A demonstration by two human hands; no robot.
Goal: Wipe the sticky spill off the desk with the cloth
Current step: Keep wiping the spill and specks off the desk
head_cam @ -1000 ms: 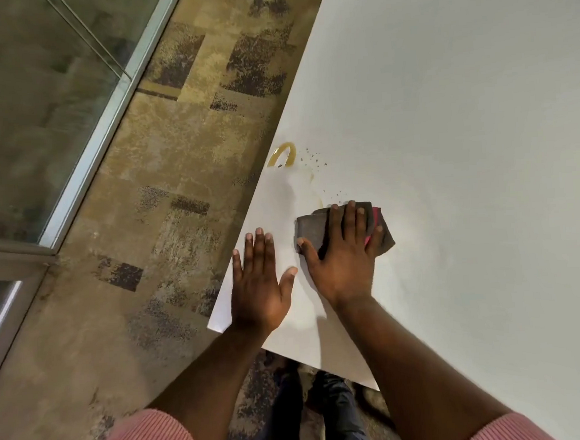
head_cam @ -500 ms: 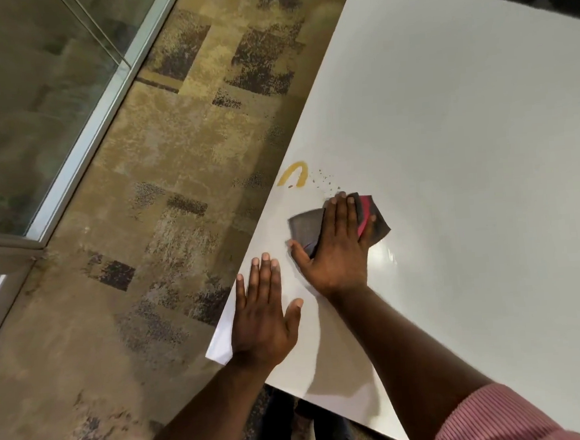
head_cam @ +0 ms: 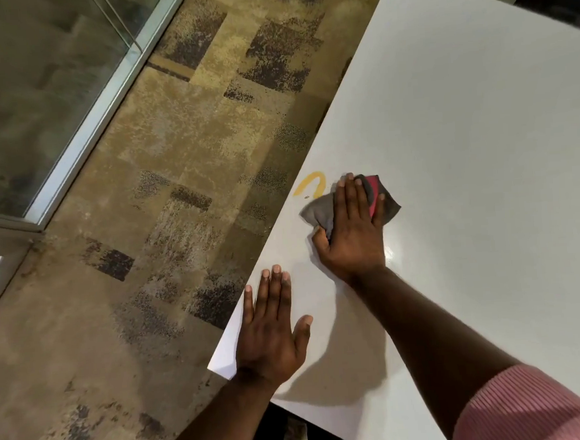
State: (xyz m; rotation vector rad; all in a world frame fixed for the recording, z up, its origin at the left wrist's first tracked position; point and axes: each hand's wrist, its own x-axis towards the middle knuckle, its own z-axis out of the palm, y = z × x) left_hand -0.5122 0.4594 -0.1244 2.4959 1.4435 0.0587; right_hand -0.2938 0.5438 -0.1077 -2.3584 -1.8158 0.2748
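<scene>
A yellow curved spill [head_cam: 310, 184] lies on the white desk [head_cam: 465, 139] near its left edge. Right beside it, my right hand [head_cam: 351, 229] presses flat on a grey cloth with a red patch [head_cam: 315, 213]; the cloth's left corner lies just below the spill's right end. My left hand [head_cam: 272, 327] rests flat, fingers spread, on the desk's near corner and holds nothing. The dark specks seen near the spill are now under the cloth and hand.
The desk's left edge runs diagonally beside a patterned brown carpet [head_cam: 177, 193]. A glass partition with a metal frame [head_cam: 80, 131] stands at the left. Dark shoes [head_cam: 283, 433] show under the desk's near edge.
My right hand has pushed the cloth forward over the specks, up to the yellow spill. My left hand has stayed flat on the desk corner.
</scene>
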